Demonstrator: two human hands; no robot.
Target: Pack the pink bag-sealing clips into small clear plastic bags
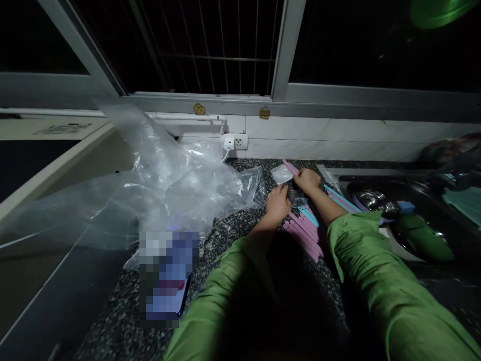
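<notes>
Both my arms wear green sleeves and reach forward over a dark speckled countertop [233, 235]. My right hand [307, 180] is closed around a pink stick [290, 167] that points up and to the left. My left hand [278, 201] is curled beside it, fingers pressed on a small clear plastic bag [298, 200] between the hands. A pile of pink and blue sticks [304, 230] lies on the counter just below my hands. Another small clear bag [281, 174] rests beyond the hands.
A big heap of crumpled clear plastic bags [176, 185] covers the counter's left part. A phone-like object [167, 276] lies at the front left. A sink [409, 200] with a metal bowl [372, 199] sits to the right. A wall socket [236, 142] and window are behind.
</notes>
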